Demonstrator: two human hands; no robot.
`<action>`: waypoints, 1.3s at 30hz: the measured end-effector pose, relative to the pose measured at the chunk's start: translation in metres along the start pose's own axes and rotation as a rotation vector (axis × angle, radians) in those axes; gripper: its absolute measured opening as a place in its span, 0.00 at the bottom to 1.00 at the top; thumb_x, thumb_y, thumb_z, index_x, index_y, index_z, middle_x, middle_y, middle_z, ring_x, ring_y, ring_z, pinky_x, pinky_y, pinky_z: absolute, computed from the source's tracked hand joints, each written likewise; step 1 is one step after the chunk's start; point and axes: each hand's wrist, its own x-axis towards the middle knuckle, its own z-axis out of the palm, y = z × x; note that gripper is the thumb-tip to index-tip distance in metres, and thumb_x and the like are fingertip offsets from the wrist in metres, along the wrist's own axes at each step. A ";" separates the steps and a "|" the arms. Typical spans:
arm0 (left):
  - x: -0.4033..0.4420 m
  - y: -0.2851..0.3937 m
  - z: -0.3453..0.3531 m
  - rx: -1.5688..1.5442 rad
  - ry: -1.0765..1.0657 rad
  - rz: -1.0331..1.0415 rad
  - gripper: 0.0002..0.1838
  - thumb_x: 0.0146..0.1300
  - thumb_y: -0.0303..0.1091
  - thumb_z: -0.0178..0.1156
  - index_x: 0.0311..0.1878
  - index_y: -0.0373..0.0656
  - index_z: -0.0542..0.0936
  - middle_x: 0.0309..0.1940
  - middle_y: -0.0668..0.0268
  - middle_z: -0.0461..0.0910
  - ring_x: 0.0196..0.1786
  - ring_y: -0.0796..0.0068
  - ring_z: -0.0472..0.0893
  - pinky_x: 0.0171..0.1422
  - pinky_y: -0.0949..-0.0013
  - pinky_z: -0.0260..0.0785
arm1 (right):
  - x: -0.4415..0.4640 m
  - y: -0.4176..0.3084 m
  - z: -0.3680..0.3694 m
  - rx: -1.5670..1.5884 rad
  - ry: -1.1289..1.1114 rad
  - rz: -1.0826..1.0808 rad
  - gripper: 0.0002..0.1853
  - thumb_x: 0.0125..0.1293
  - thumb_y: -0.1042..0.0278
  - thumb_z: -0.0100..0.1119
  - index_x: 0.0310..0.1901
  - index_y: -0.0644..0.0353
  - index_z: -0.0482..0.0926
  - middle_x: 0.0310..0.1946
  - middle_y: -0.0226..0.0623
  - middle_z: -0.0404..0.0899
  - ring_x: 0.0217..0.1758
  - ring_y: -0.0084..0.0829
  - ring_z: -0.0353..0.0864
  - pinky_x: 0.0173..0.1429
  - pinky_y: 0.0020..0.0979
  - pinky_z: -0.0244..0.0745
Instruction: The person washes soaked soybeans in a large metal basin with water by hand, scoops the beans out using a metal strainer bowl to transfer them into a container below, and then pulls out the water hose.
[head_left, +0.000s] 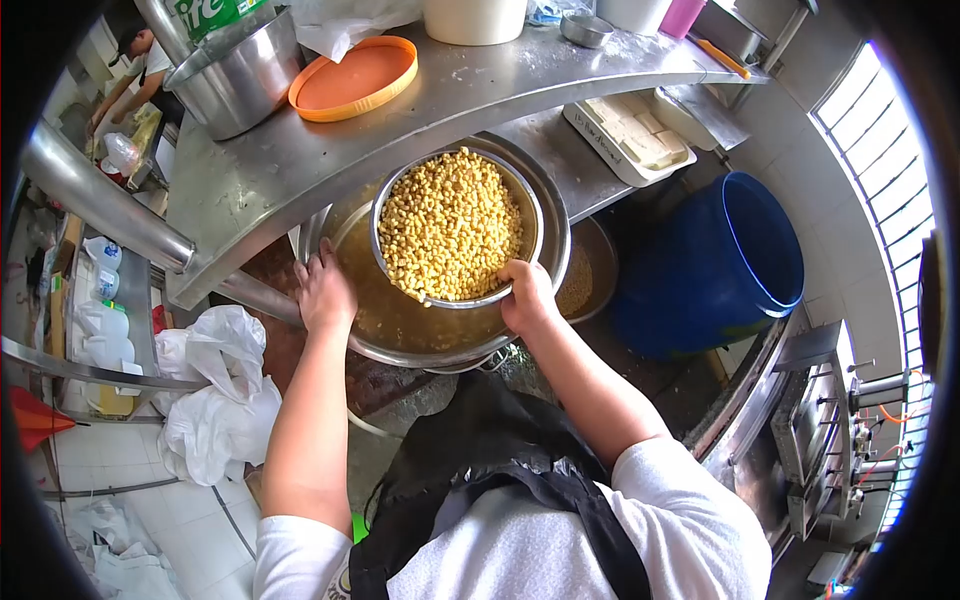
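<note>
A round metal bowl (534,205) is heaped with yellow kernels (450,225) that look like corn or soaked beans. My right hand (530,297) grips its near right rim, thumb on top. The bowl is held over a wide metal basin (400,355) of cloudy yellow-brown water (400,320), where a few pale bits show under the surface. At the basin's left edge, my left hand (325,287) is closed around the rim, apart from the bowl. The bowl's underside is hidden, so I cannot tell whether it touches the water.
A steel shelf (440,110) overhangs the basin, carrying a metal pot (240,85) and an orange lid (355,78). Right of the basin stand another bowl of grains (580,280) and a blue barrel (690,270). White bags (220,390) lie left. A co-worker (145,75) bends far left.
</note>
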 end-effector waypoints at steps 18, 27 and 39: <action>0.005 -0.003 0.013 0.090 0.073 0.068 0.30 0.80 0.36 0.51 0.83 0.46 0.66 0.70 0.51 0.79 0.78 0.44 0.71 0.76 0.44 0.74 | -0.022 -0.138 -0.141 0.087 0.151 -0.221 0.24 0.63 0.81 0.50 0.62 0.76 0.73 0.54 0.54 0.83 0.51 0.51 0.90 0.52 0.56 0.91; 0.007 0.000 0.014 0.089 0.076 0.079 0.30 0.79 0.34 0.55 0.82 0.43 0.66 0.68 0.48 0.80 0.77 0.42 0.72 0.80 0.45 0.69 | 0.015 -0.146 -0.293 -0.057 0.486 -0.198 0.32 0.64 0.81 0.49 0.71 0.76 0.65 0.64 0.60 0.80 0.58 0.59 0.89 0.52 0.67 0.92; 0.009 -0.003 0.025 0.144 0.086 0.074 0.34 0.77 0.37 0.57 0.84 0.44 0.65 0.75 0.46 0.76 0.78 0.41 0.71 0.84 0.46 0.63 | 0.254 -0.094 -0.311 -1.131 0.936 -0.239 0.38 0.71 0.78 0.57 0.80 0.61 0.55 0.73 0.61 0.67 0.66 0.69 0.79 0.64 0.64 0.82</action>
